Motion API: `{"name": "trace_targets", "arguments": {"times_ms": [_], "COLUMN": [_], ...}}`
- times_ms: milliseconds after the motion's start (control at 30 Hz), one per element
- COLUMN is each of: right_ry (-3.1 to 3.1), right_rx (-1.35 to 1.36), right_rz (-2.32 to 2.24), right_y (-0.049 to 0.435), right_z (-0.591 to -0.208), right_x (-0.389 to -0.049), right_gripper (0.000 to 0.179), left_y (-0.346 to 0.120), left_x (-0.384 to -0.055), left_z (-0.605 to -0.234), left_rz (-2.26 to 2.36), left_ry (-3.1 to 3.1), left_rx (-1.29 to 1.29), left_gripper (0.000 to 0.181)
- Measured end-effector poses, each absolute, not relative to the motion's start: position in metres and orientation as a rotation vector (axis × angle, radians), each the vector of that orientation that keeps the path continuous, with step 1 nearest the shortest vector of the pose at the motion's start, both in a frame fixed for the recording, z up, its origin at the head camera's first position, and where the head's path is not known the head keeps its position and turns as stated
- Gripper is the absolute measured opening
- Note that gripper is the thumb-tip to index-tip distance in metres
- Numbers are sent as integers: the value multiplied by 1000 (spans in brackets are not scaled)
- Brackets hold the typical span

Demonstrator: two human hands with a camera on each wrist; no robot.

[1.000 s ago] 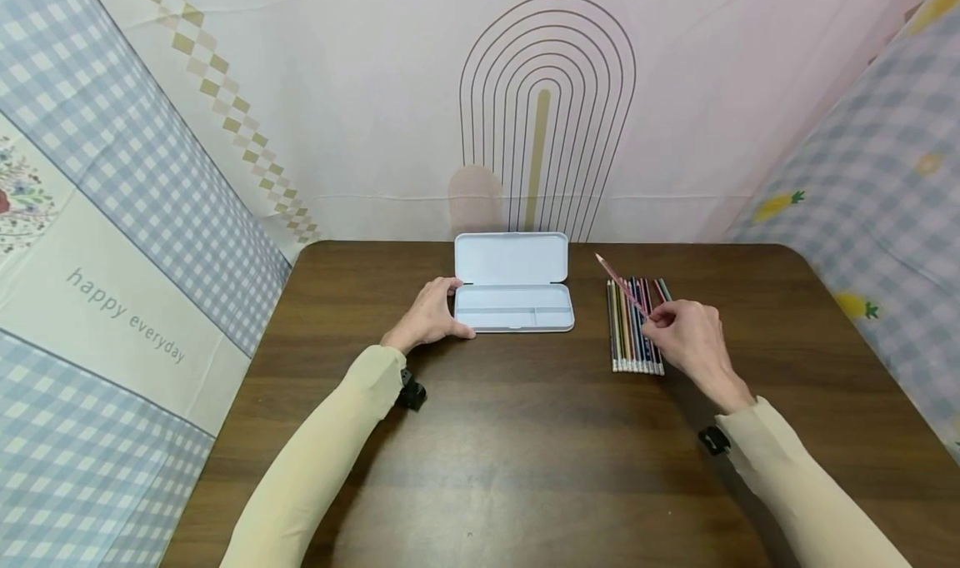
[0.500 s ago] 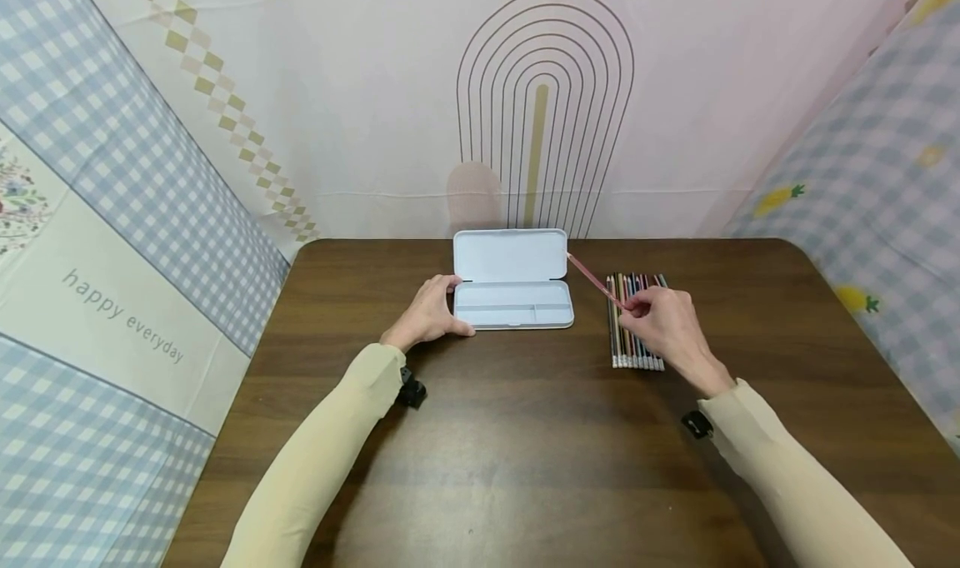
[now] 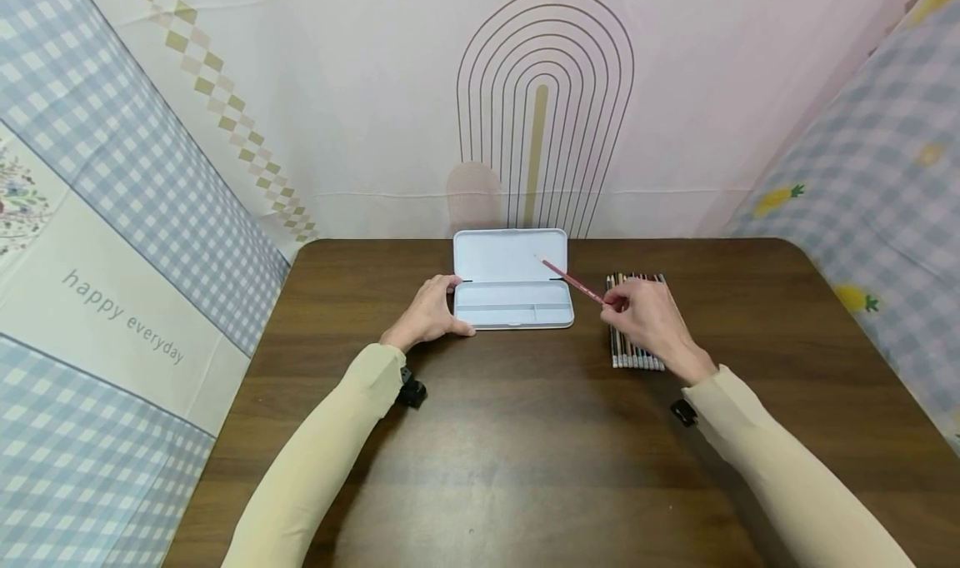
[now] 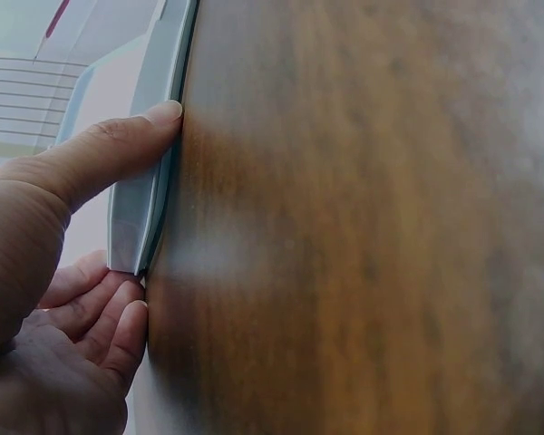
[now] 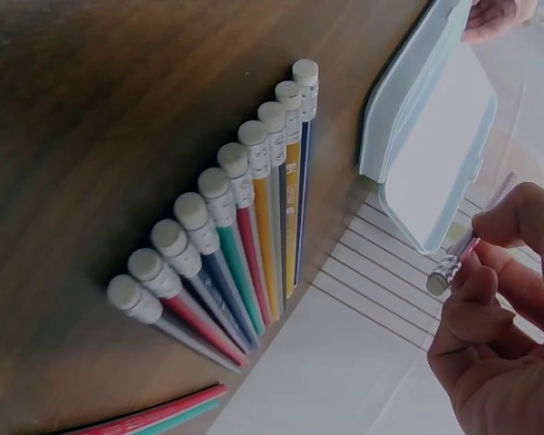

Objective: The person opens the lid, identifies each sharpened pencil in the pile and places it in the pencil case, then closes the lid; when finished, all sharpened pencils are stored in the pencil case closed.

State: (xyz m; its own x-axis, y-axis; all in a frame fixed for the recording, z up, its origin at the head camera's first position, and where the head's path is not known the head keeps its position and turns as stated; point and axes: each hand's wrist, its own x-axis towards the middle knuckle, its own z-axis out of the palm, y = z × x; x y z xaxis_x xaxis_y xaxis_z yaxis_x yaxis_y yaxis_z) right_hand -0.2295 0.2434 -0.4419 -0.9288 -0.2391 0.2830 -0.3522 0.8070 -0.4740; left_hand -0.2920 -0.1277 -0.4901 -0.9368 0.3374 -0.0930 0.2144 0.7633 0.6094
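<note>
A light blue pencil case [image 3: 495, 296] lies with its lid raised at the back of the table, its compartments bare. My left hand [image 3: 431, 310] holds the case's left end, thumb [image 4: 118, 149] on the front edge and fingers curled at the short side. In my right hand [image 3: 648, 316], thumb and fingertips pinch a red pencil [image 3: 573, 282] near its eraser end [image 5: 442, 275]. The pencil slants left, its sharpened tip overlapping the lid in the head view. Under this hand lies a row of pencils [image 5: 261, 195], partly hidden from the head camera.
Apart from the row, a red pencil [image 5: 177, 410] and a green pencil [image 5: 186, 418] lie at its side. Brown wooden table [image 3: 480, 451] extends in front of the case. A patterned cloth [image 3: 360, 93] hangs behind the table's back edge.
My right hand has moved left with the red pencil, from over the row's right side toward the case. The pencil's tip now overlaps the lid. My left hand has stayed in place.
</note>
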Motion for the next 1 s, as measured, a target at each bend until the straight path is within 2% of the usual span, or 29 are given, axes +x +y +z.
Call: {"name": "trace_targets", "arguments": {"times_ms": [667,1000], "right_ry": [-2875,-2897], "right_rx": [689,877], "right_rz": [761,642], "right_y": [208,194], "right_z": [-450,-456], "right_x": [-266,-282], "right_gripper": [13,12], "left_y": [-128,-133], "left_x": [-293,-307], "left_z": [-491,-514], "left_rz": [939,960], "left_ry": [2756,2761], "left_rx": [421,431], "left_gripper": [99,104]}}
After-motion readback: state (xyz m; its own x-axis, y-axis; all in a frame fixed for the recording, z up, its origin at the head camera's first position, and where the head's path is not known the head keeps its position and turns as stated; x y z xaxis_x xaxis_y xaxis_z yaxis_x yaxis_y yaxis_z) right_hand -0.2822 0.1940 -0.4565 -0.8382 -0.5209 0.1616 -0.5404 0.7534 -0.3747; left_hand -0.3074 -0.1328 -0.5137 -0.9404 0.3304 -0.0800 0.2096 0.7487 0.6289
